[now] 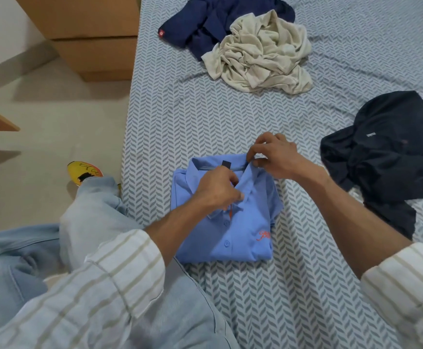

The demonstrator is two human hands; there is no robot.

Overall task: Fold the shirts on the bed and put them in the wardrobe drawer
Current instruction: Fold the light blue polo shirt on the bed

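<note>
Both hands pinching folded blue polo [230,238] collar

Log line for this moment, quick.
step: tidying collar | left hand: pinching blue shirt placket | right hand: pinching collar | waiting: cream shirt, two dark shirts unfolded

A wooden cabinet [87,34] stands on the pale floor [41,122], touching the herringbone-sheeted bed [306,285] at its far left edge.
</note>
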